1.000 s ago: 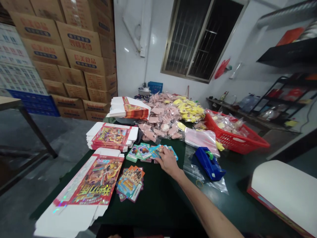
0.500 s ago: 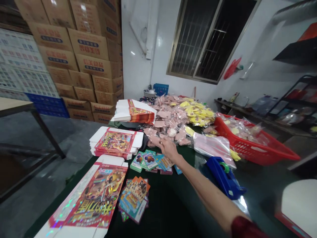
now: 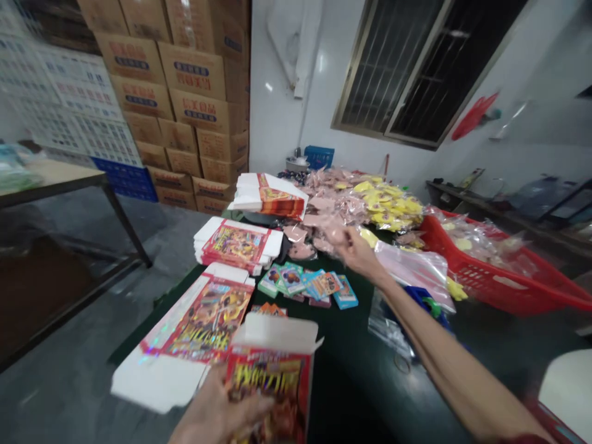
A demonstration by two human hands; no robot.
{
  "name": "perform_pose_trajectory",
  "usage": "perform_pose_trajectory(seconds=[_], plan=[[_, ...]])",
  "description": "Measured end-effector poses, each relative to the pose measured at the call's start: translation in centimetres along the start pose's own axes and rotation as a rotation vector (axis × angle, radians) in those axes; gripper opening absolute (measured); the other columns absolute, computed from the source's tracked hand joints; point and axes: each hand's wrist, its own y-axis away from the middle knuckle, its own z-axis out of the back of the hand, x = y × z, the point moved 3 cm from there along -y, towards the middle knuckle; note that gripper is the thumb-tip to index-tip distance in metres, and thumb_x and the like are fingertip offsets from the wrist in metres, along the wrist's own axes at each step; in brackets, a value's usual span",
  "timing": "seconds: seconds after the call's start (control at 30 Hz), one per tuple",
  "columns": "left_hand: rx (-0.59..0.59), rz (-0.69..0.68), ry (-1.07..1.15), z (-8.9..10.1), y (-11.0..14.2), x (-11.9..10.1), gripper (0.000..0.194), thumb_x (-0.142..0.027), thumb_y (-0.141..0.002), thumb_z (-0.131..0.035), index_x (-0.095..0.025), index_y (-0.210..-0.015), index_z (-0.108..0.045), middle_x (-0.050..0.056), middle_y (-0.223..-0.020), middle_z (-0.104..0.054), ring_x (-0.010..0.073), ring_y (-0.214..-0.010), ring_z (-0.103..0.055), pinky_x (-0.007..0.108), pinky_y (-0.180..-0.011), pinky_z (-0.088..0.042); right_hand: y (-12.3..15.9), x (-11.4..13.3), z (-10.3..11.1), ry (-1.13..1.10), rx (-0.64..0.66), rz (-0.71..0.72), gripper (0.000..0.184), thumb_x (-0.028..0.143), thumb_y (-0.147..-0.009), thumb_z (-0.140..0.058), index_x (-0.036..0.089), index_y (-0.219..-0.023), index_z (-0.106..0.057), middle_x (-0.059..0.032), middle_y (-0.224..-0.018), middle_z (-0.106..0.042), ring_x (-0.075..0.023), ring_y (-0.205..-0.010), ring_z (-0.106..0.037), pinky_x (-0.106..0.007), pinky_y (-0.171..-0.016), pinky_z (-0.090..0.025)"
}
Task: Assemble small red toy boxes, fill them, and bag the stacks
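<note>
At the bottom of the view, my left hand [image 3: 215, 407] grips a red printed cardboard box [image 3: 272, 394] with its white top flap raised. My right hand [image 3: 363, 256] is stretched over the table, its fingers closed on a pink packet in clear plastic [image 3: 333, 233], somewhat smeared by motion. Beyond it lies a heap of wrapped pink packets [image 3: 326, 200]. Several small piles of cards [image 3: 289, 280] are between my two hands. A flattened red box [image 3: 208, 320] lies to the left of the held one, partly covering nothing of the card piles.
Stacked flat boxes [image 3: 240, 240] stand along the table's left side, with more [image 3: 272, 194] behind. Yellow packets [image 3: 388, 203] are heaped at the back. A red basket [image 3: 499, 283] of packets sits right, near plastic bags [image 3: 411, 268] and a blue tape dispenser [image 3: 423, 299].
My left hand has come into view with the red box, covering most of the nearest cards. My right hand has drawn slightly away from the heap with a pink packet. The view has shifted left.
</note>
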Motion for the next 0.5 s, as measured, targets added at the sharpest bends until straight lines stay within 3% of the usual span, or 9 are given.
perform_pose_trajectory(seconds=[0.03,0.13,0.23,0.4,0.5], plan=[[0.048,0.036,0.049,-0.4,-0.3,0.1,0.051,-0.038,-0.051,-0.082,-0.011,-0.092,-0.066,0.01,-0.081,-0.072,0.0274,-0.075,-0.068,0.037,-0.071,-0.055,1.6,1.1,1.9,-0.032,-0.037,0.053,0.027,0.023,-0.084,-0.043,0.014,-0.11,-0.044,-0.0091,-0.1,-0.059,-0.0174,-0.086,-0.057,-0.029,-0.073,-0.045],[0.178,0.101,0.114,-1.3,-0.6,0.2,0.044,-0.03,-0.054,-0.082,-0.009,-0.09,-0.067,0.012,-0.084,-0.073,0.0247,-0.075,-0.068,0.032,-0.069,-0.054,7.0,5.5,6.7,-0.081,-0.219,0.452,0.036,0.018,-0.075,-0.055,0.018,-0.109,-0.043,-0.0118,-0.109,-0.057,-0.0236,-0.1,-0.054,-0.037,-0.081,-0.043],[0.285,0.143,0.117,-2.3,-0.4,0.5,0.036,-0.024,-0.059,-0.08,-0.009,-0.089,-0.068,0.01,-0.081,-0.072,0.0207,-0.071,-0.067,0.03,-0.069,-0.053,11.5,8.6,8.4,0.104,-0.274,0.677,0.032,0.012,-0.075,-0.055,0.019,-0.105,-0.045,-0.0115,-0.107,-0.057,-0.0247,-0.099,-0.053,-0.038,-0.08,-0.041],[0.396,0.116,0.066,-3.7,0.6,1.2,0.032,-0.021,-0.06,-0.079,-0.009,-0.088,-0.068,0.01,-0.087,-0.072,0.0205,-0.076,-0.066,0.029,-0.073,-0.051,14.7,9.2,8.0,0.424,-0.335,0.661,0.019,0.01,-0.082,-0.049,0.02,-0.098,-0.05,-0.0102,-0.102,-0.057,-0.0231,-0.095,-0.05,-0.033,-0.07,-0.036],[0.398,0.1,0.03,-3.9,1.2,1.4,0.034,-0.021,-0.061,-0.078,-0.009,-0.091,-0.069,0.011,-0.091,-0.072,0.0203,-0.077,-0.066,0.029,-0.072,-0.051,15.6,8.8,8.4,0.529,-0.319,0.622,0.018,0.01,-0.084,-0.044,0.02,-0.096,-0.052,-0.0107,-0.102,-0.057,-0.0234,-0.094,-0.048,-0.033,-0.069,-0.034]])
